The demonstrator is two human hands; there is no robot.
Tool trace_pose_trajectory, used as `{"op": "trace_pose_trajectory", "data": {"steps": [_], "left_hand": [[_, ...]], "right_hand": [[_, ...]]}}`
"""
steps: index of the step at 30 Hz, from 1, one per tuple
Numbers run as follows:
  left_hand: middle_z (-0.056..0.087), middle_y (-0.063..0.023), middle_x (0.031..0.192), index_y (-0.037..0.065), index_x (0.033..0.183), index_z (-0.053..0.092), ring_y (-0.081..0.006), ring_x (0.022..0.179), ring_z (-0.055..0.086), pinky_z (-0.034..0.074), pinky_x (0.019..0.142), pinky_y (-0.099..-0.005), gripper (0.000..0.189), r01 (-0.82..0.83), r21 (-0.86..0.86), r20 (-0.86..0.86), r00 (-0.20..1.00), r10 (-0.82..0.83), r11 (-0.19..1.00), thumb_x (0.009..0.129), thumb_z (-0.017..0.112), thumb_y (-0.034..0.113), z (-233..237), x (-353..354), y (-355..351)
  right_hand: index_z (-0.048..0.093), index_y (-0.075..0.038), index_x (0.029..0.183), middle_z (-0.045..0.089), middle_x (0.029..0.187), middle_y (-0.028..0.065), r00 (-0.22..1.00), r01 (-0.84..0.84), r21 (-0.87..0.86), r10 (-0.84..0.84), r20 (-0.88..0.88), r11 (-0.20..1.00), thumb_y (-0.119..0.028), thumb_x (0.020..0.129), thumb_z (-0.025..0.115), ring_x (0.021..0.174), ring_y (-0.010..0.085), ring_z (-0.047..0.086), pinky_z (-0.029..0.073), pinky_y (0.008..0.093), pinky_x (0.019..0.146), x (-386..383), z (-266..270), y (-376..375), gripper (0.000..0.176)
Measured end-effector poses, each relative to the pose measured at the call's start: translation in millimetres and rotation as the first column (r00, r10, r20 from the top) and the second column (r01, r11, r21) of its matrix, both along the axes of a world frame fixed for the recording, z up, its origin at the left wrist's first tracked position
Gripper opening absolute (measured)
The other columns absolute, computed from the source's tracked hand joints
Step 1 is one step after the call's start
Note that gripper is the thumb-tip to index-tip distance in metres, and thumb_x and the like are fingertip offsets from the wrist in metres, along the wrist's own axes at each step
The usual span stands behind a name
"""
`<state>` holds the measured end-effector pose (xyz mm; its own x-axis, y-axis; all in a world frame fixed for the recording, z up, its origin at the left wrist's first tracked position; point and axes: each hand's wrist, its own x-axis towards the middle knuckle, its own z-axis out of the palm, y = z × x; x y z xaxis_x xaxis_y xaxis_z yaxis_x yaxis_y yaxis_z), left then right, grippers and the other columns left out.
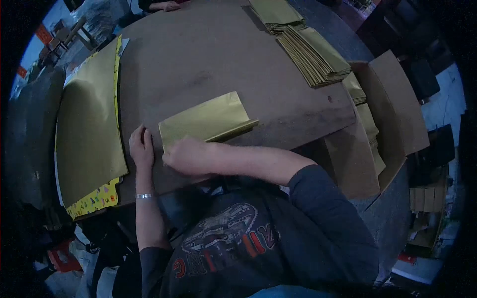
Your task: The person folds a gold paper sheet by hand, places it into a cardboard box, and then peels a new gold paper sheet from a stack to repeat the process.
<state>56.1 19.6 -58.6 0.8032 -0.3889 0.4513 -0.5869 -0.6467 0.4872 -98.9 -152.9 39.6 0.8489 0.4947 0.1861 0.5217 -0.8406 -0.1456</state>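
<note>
A folded sheet of gold paper point(206, 116) lies at a slant on the table in front of me, its near edge rolled or folded over. My right hand point(186, 156) is closed over the near left corner of this paper. Its fingers point down and are partly hidden, and whatever they may hold does not show. Just left of the paper, my left hand point(141, 144) rests on the tabletop, fingers loosely bent and a gap between them, holding nothing. A silver band point(143, 196) circles my left wrist.
Large gold sheets point(92, 121) with yellow printed edges lie at the left of the table point(174, 54). Folded gold stacks point(315, 54) sit at the back right. A cardboard box point(355, 154) by the right edge holds more. Another person's hand point(171, 6) is at the far edge.
</note>
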Motion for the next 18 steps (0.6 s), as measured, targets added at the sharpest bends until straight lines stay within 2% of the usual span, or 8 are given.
{"op": "trace_pose_trajectory", "data": {"steps": [2,3,5,7,8,9,14,18], "left_hand": [[0.063,-0.0149,0.116,0.002,0.115,0.063,-0.0306,0.111,0.057,0.045,0.096,-0.0395,0.029,0.018,-0.053,-0.035,0.999,-0.02,0.998,0.096,0.056,0.024,7,-7,-2],[0.063,-0.0148,0.114,0.002,0.111,0.064,-0.031,0.11,0.057,0.045,0.096,-0.0394,0.027,0.013,-0.04,-0.026,1.0,-0.014,0.999,0.095,0.057,0.023,13,-10,-4],[0.063,-0.0149,0.114,0.003,0.109,0.064,-0.0312,0.11,0.057,0.045,0.096,-0.0395,0.026,0.038,-0.041,-0.021,0.999,-0.038,0.998,0.094,0.058,0.023,8,-6,-1],[0.063,-0.0151,0.112,0.003,0.105,0.065,-0.0315,0.11,0.057,0.045,0.096,-0.0401,0.023,0.033,-0.043,-0.028,0.999,-0.035,0.999,0.092,0.062,0.022,12,-11,-4],[0.063,-0.0151,0.112,0.003,0.105,0.065,-0.0315,0.11,0.057,0.045,0.096,-0.0401,0.023,0.035,-0.048,-0.026,0.999,-0.036,0.998,0.092,0.062,0.022,10,-11,-3],[0.063,-0.0151,0.113,0.003,0.104,0.065,-0.0317,0.111,0.057,0.045,0.096,-0.0402,0.023,0.048,-0.057,0.003,0.999,-0.048,0.997,0.091,0.063,0.021,6,-9,-3],[0.063,-0.0152,0.116,0.003,0.101,0.067,-0.0316,0.113,0.056,0.044,0.097,-0.0404,0.021,0.021,-0.017,0.014,1.0,-0.02,1.0,0.09,0.065,0.021,9,-13,-3],[0.062,-0.0154,0.116,0.004,0.1,0.068,-0.0317,0.112,0.057,0.045,0.097,-0.0404,0.02,0.038,-0.003,0.021,0.999,-0.038,0.999,0.09,0.065,0.021,5,-9,-1]], "right_hand": [[0.063,-0.004,0.088,0.066,0.084,0.0149,0.972,0.14,0.069,-0.15,0.178,0.988,-0.012,0.083,0.057,0.08,0.0308,0.067,0.055,0.0408,0.071,7,48,-48,0.011],[0.062,-0.005,0.088,0.066,0.089,0.0147,0.949,0.267,0.047,-0.271,0.159,0.963,-0.011,0.081,0.059,0.086,0.03,0.066,0.055,0.0412,0.072,10,80,-76,0.01],[0.061,-0.007,0.09,0.065,0.091,0.0146,0.817,0.452,0.138,-0.471,0.331,0.881,-0.011,0.081,0.058,0.09,0.035,0.063,0.053,0.0447,0.074,22,110,-138,0.011],[0.064,-0.012,0.102,0.067,0.097,0.0133,0.682,0.581,0.149,-0.579,0.446,0.8,-0.018,0.081,0.06,0.091,0.0357,0.064,0.052,0.0486,0.075,24,149,-207,0.022],[0.064,-0.015,0.111,0.068,0.099,0.0136,0.593,0.571,0.152,-0.533,0.604,0.807,-0.022,0.084,0.058,0.089,0.037,0.065,0.052,0.0486,0.075,25,162,-243,0.028],[0.064,-0.015,0.111,0.068,0.099,0.0136,0.591,0.572,0.147,-0.53,0.608,0.807,-0.022,0.084,0.058,0.089,0.037,0.065,0.052,0.0486,0.075,24,170,-239,0.028],[0.064,-0.014,0.112,0.068,0.099,0.0141,0.237,0.894,0.074,-0.608,0.758,0.441,-0.024,0.087,0.056,0.088,0.0371,0.065,0.052,0.0476,0.075,-67,235,-362,0.028],[0.065,-0.014,0.114,0.07,0.096,0.0139,-0.002,0.98,0.131,-0.653,0.758,0.149,-0.028,0.091,0.053,0.085,0.0369,0.067,0.052,0.0445,0.076,-132,245,-441,0.029]]}}
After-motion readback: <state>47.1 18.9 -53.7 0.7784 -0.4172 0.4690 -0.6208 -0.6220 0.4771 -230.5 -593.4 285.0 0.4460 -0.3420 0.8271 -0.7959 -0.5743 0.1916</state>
